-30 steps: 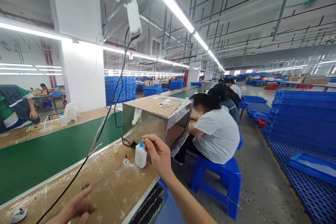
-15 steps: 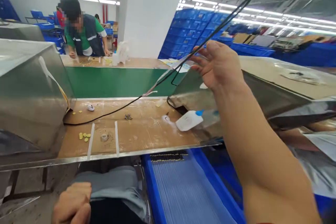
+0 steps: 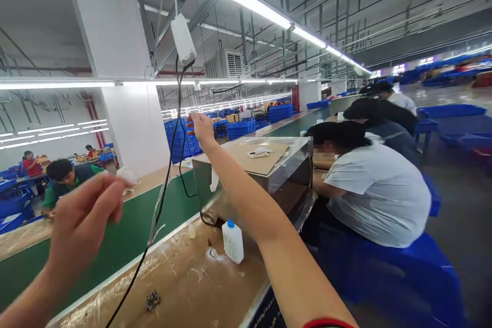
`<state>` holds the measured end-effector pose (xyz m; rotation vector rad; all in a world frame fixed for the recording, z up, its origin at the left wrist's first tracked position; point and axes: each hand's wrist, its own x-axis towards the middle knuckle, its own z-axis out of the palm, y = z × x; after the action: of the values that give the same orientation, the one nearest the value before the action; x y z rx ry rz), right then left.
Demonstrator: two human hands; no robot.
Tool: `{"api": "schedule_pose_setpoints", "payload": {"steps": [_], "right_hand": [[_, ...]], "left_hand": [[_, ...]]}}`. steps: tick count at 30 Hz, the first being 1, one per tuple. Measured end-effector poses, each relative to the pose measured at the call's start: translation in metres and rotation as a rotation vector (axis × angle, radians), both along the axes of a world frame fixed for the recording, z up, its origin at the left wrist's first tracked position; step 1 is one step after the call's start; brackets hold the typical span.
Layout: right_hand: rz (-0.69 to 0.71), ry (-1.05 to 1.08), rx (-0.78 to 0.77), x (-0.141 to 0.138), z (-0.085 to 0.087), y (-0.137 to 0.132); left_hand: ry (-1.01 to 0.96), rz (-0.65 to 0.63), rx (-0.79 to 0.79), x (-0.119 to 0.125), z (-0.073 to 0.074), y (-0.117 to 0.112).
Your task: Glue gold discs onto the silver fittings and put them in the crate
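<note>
My right hand point(image 3: 202, 129) is raised at the end of my outstretched arm, fingers apart, close to the black cable point(image 3: 179, 113). Whether its fingertips touch the cable I cannot tell. A white box point(image 3: 183, 39) hangs above, and the cable runs down from it to the bench. My left hand point(image 3: 86, 220) is lifted at the left, slightly blurred, its fingers curled in and thumb against them; what they hold, if anything, is hidden. Below my right arm, a white bottle with a blue cap point(image 3: 232, 242) stands on the brown bench top point(image 3: 192, 287).
A small pile of metal parts point(image 3: 152, 300) lies on the bench. A metal housing point(image 3: 246, 164) bears a board and a plastic bag point(image 3: 260, 152). A person in a white shirt point(image 3: 380, 189) bends over at the right. Another person point(image 3: 63, 174) works beyond the green partition point(image 3: 130, 236).
The view has swung up and right. My left hand has risen from my lap. The bottle, tilted or lying before, now looks upright. My right hand remains raised near the cable.
</note>
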<state>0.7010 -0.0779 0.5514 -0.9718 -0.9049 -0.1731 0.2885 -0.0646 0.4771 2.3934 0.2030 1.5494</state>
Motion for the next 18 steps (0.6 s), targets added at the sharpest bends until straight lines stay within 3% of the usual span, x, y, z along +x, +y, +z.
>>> {"api": "schedule_pose_setpoints", "payload": {"steps": [2,4,6,8,10,13,18], "right_hand": [[-0.005,-0.026,0.111,0.018,0.049,-0.008],[0.038,-0.086,0.199,0.028,0.096,-0.013],[0.115,-0.178,0.227,0.033,0.131,-0.017],[0.161,-0.291,0.225,0.034,0.152,-0.019],[0.149,-0.393,0.24,0.035,0.162,-0.021],[0.096,-0.504,0.274,0.037,0.17,-0.023],[-0.029,-0.638,0.222,0.04,0.187,-0.03]], "left_hand": [[0.113,-0.134,-0.024,0.067,0.073,-0.001],[0.185,-0.163,-0.02,0.13,0.14,-0.007],[0.183,-0.089,0.003,0.178,0.195,-0.015],[0.145,-0.009,0.053,0.209,0.234,-0.024],[0.162,0.014,0.088,0.227,0.262,-0.035],[0.205,0.023,0.104,0.245,0.288,-0.049],[0.222,0.123,0.073,0.266,0.303,-0.054]]}}
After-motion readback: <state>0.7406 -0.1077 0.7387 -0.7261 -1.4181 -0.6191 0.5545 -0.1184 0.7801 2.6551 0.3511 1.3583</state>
